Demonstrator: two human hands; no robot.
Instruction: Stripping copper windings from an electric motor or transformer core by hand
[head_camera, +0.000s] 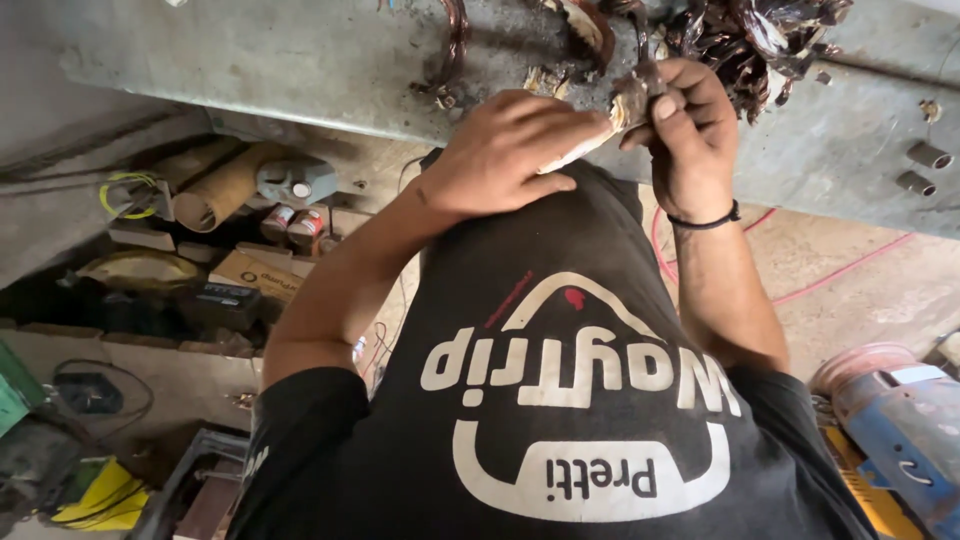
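- The left hand (500, 155) is closed over a pale, flat strip (575, 152) that looks like insulating paper or card; its fingers curl down on the near end, at the edge of the grey metal worktop (300, 60).
- The right hand (690, 125) pinches the far end of the same strip between thumb and forefinger, just beside a tangle of burnt, dark copper windings (760, 40) lying on the worktop. A black band sits on that wrist.
- The strip spans the short gap between the two hands, tilted up toward the right hand, in front of the person's chest.
- Judged by its look, the strip is light, thin and bendable, likely brittle or frayed at the scorched end; it seems best held near both ends with a flat pinch, since a hard pull could tear it.
- The windings look stiff, springy and sharp-ended, so they would snag skin.
- On the floor to the left lie a cardboard tube (225, 185), a grey plastic jug (298, 182) and two small tins (292, 225).
- A blue motor housing (900, 420) stands at the lower right, with a red cable (830, 275) trailing over the floor.
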